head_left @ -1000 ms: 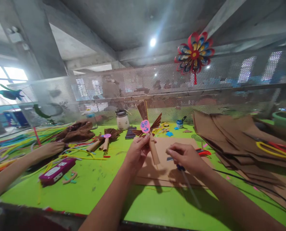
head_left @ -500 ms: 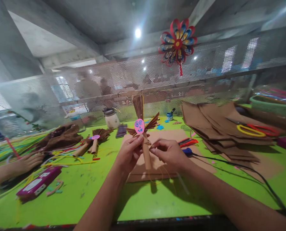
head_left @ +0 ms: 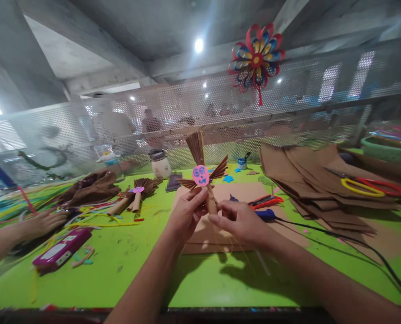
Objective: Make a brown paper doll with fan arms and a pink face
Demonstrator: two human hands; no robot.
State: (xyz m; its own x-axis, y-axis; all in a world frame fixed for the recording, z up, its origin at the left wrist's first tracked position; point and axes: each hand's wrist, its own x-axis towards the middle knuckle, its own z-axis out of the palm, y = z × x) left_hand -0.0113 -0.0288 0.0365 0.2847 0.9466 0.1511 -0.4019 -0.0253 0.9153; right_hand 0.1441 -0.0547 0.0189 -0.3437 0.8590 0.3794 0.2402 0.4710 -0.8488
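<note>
A brown paper doll (head_left: pixel 203 175) with a pink face, fanned paper wings and a rolled tube body is held upright above the green table (head_left: pixel 126 265). My left hand (head_left: pixel 186 212) is closed round the tube just under the face. My right hand (head_left: pixel 241 220) is closed on the lower end of the tube, fingers pinched against it, and a thin yellowish strand hangs below. Both hands hover over a brown cardboard sheet (head_left: pixel 241 191).
Another person's hand (head_left: pixel 42 221) rests at the left among coloured strips. Nearby lie a magenta case (head_left: pixel 59 254), a finished doll (head_left: pixel 138 193), a white jar (head_left: pixel 160 165), red-handled cutters (head_left: pixel 264 201), a black cable (head_left: pixel 342 236), stacked brown paper (head_left: pixel 315 175) with scissors (head_left: pixel 369 185), and a mesh partition behind.
My right hand has left the blue-handled tool on the table and come in to grip the doll's tube next to my left hand. The view has shifted slightly.
</note>
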